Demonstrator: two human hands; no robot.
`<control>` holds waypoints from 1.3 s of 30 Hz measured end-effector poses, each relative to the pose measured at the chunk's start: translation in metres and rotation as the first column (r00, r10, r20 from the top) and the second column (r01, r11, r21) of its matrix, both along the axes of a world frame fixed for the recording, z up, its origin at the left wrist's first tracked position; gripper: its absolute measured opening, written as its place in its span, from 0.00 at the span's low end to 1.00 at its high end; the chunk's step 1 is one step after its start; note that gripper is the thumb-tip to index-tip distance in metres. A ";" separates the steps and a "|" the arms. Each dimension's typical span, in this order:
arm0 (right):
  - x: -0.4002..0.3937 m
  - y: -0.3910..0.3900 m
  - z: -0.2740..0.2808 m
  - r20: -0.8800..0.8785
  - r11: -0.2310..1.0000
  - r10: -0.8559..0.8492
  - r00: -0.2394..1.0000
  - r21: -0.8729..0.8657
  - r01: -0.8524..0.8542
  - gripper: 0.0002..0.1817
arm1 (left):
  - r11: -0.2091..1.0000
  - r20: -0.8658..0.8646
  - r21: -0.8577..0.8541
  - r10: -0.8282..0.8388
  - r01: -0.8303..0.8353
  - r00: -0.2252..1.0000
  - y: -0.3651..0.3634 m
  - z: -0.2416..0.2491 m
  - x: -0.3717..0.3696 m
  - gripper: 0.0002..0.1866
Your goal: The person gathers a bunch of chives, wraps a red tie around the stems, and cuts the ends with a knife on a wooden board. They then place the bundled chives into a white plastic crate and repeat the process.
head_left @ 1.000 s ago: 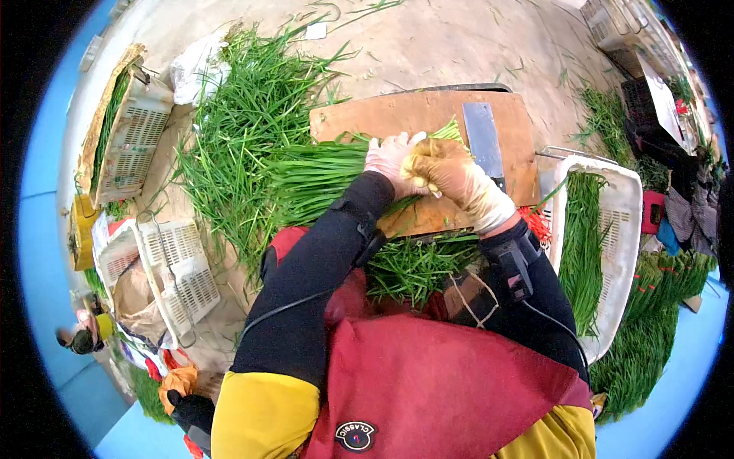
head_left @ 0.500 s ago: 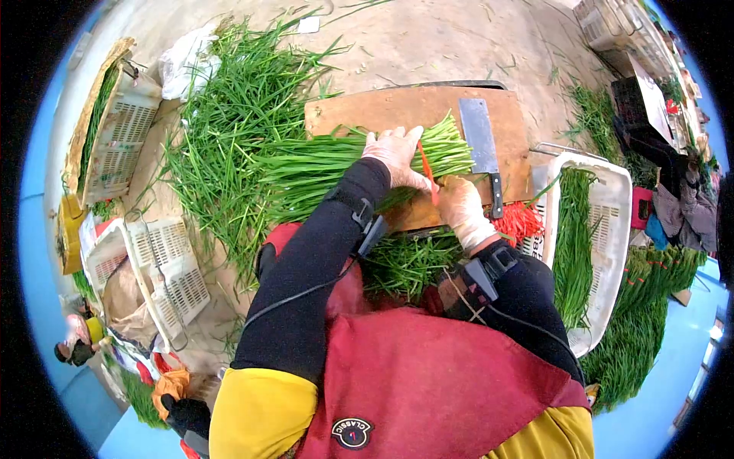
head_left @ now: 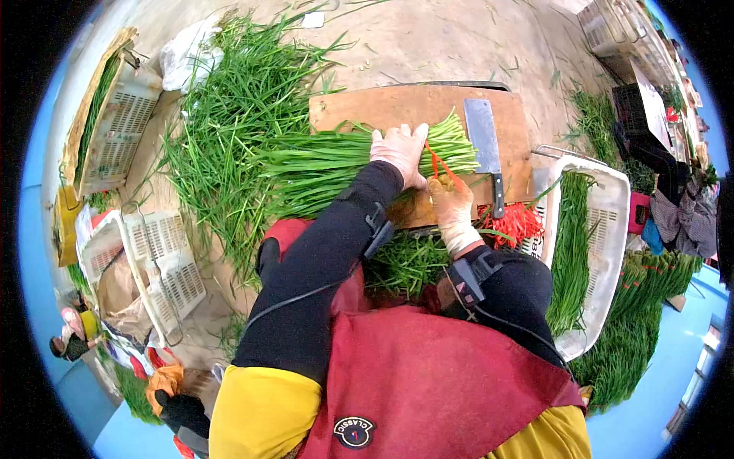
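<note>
A thick bunch of green chives [head_left: 321, 164] lies across a wooden cutting board [head_left: 413, 107]. My gloved left hand [head_left: 399, 153] presses down on the bunch near its cut ends. Just beside it, my gloved right hand [head_left: 451, 203] pinches a red rubber band [head_left: 436, 162] stretched up against the bunch. A cleaver [head_left: 485, 138] rests flat on the board to the right of both hands, touching neither.
Loose chives [head_left: 229, 99] are heaped left of the board, and more lie below it. A pile of red rubber bands [head_left: 516, 222] sits by a white crate [head_left: 612, 229] holding bundled chives. Empty white crates [head_left: 153, 260] stand at left. Other people work at the far right.
My right hand drew back off the bunch toward me, then rose again with a red rubber band stretched against the chives. My left hand has stayed on the bunch.
</note>
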State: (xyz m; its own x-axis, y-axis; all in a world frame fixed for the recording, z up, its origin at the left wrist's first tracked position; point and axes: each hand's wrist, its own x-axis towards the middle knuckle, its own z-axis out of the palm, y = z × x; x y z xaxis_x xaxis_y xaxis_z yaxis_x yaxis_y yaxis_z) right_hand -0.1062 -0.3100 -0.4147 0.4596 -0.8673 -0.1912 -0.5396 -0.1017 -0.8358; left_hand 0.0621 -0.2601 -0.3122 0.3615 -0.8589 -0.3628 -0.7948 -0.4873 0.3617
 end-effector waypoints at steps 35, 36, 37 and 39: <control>0.044 -0.028 0.110 -0.202 0.871 0.466 0.861 -0.068 -0.487 0.12 | 0.987 0.107 -0.154 0.059 -0.043 0.993 0.007 -0.017 -0.010 0.41; 0.035 -0.034 0.110 -0.203 0.873 0.471 0.858 -0.032 -0.487 0.14 | 0.992 0.093 -0.117 0.051 -0.040 0.994 0.007 -0.008 -0.010 0.47; 0.029 -0.036 0.107 -0.206 0.870 0.475 0.856 -0.033 -0.491 0.14 | 0.996 0.078 -0.080 0.042 -0.036 0.996 0.008 -0.002 -0.010 0.53; 0.017 -0.039 0.098 0.005 0.949 0.308 0.951 0.067 -0.308 0.15 | 0.996 0.081 -0.084 0.045 -0.038 0.996 0.008 -0.002 -0.011 0.57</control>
